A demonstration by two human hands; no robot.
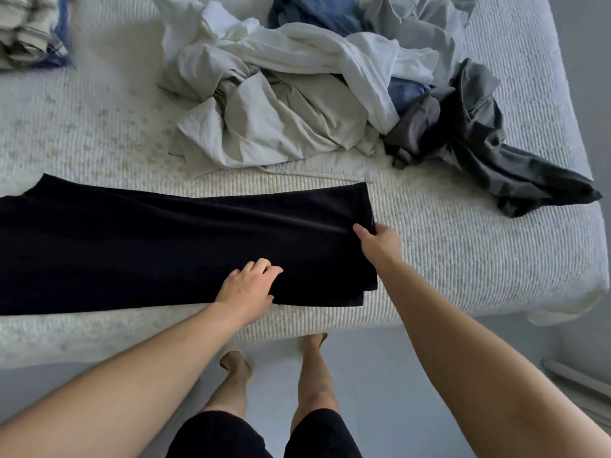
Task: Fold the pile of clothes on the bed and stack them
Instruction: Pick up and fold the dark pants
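Count at the bed (pixel 463 233)

One dark garment (pixel 165 246) laid flat under my two hands, left hand (pixel 246 285) and right hand (pixel 377 241); one unfolded pile (pixel 297 94), item number unclear; one folded stack (pixel 29 28) at far left; one bed.

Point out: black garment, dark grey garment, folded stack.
black garment (pixel 165 246), head view, flat middle of the cloth
dark grey garment (pixel 479 133), head view, crumpled upper part
folded stack (pixel 26 31), head view, layered edges at top left

A flattened garment (pixel 172 246) is lying on the bed (pixel 463 246) at nine o'clock, the pile (pixel 297 94) sitting at twelve, a folded stack (pixel 29 28) at eleven.
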